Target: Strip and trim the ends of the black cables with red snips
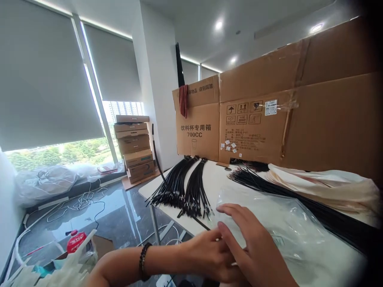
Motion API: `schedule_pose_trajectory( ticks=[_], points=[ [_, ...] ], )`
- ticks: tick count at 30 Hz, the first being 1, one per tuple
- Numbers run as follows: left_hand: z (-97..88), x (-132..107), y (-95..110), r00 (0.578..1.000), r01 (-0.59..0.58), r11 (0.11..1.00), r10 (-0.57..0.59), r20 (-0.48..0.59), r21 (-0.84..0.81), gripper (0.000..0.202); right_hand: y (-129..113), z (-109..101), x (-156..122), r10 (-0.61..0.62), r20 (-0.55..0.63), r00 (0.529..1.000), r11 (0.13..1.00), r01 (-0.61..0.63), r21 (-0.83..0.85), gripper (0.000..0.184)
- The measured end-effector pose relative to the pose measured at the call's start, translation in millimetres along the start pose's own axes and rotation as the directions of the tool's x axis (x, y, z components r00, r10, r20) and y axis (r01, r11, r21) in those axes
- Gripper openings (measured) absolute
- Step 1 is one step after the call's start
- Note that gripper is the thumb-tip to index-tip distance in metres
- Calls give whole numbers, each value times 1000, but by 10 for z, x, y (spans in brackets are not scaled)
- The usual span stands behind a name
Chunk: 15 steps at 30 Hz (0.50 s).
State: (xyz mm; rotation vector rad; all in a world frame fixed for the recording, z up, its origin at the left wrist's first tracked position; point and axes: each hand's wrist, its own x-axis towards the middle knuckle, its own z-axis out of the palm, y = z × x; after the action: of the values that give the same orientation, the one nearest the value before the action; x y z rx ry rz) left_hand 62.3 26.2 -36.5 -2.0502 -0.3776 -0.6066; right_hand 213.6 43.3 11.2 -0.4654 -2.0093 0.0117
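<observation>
My left hand [206, 255] reaches in from the lower left, a dark bead bracelet [144, 261] on its wrist. Its fingers are curled around a long black cable [156, 153], which arcs up and away past the table corner. Part of the grip is hidden. Over it, my right hand [257, 235] has its thumb and forefinger apart, with nothing visible between them; its lower fingers overlap the left hand. Beyond the hands, bundles of black cables [196, 187] fan out on the white table [214, 175]. A clear plastic bag [287, 215] lies to the right.
Long black cables [278, 195] and cream wrapping [329, 187] lie farther right. An opened cardboard box [254, 139] stands behind the table. Stacked cartons [136, 143] are by the window. A red bottle [76, 241] and loose white cords [83, 201] are on the left.
</observation>
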Motion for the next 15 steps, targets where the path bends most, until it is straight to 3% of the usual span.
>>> schedule_pose_trajectory(
  ticks=[3, 6, 9, 12, 15],
  points=[
    [-21, -12, 45, 1000, -22, 1000, 22, 8, 7, 8, 40, 57, -66, 21, 5, 1000, 1000, -21, 22, 15],
    [-84, 2, 45, 999, 37, 999, -36, -32, 25, 6, 75, -13, -136, 28, 17, 999, 999, -29, 26, 15],
    [-185, 13, -10, 986, 162, 986, -160, -41, 35, 8, 128, -222, -197, 60, 7, 998, 998, -60, 12, 16],
    [-328, 3, -137, 956, 293, 955, -292, -40, 38, 12, 212, -524, -254, 166, -15, 986, 986, -166, -23, 18],
    [-468, -23, -304, 924, 372, 928, -366, -113, 33, 25, 279, -801, -314, 290, -125, 949, 957, -291, 8, 18]
  ],
)
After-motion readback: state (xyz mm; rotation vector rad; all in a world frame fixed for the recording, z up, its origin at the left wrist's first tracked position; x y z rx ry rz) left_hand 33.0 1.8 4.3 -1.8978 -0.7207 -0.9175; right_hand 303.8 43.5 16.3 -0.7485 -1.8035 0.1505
